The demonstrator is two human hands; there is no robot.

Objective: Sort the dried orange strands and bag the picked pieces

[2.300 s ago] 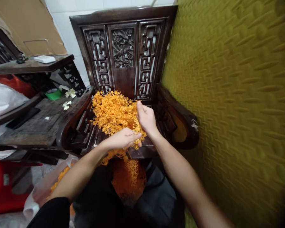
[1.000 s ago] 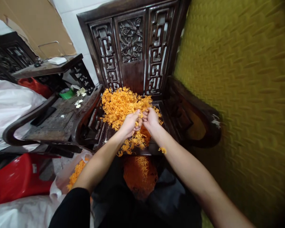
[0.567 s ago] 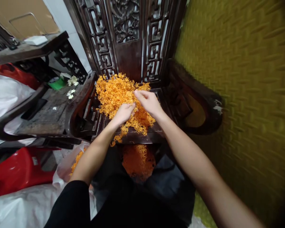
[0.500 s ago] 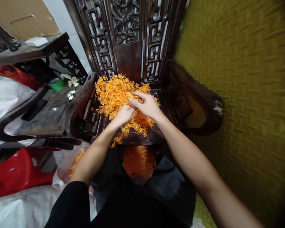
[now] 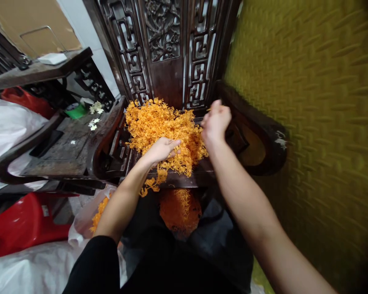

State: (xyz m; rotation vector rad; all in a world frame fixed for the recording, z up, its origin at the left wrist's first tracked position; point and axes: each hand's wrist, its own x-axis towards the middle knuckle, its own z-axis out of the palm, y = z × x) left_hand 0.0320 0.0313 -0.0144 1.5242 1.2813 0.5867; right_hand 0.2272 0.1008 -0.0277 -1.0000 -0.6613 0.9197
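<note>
Your left hand (image 5: 161, 150) is partly open, thumb apart, at the one orange heap (image 5: 155, 122) on the carved chair (image 5: 167, 79); your right hand (image 5: 217, 120), curled and blurred towards that chair's right arm, may or may not grip something, can't tell. One red stool (image 5: 30, 222) sits left of the chair.

The carved chair (image 5: 168, 83) is dark wood with a glossy polish; the orange heap (image 5: 153, 122) looks matt, stringy and rough. The red stool (image 5: 33, 228) is smooth, shiny plastic, the yellow-green panel (image 5: 309, 102) embossed, the black sleeve (image 5: 93, 265) matt cloth, the board (image 5: 39, 16) matt brown cardboard.
</note>
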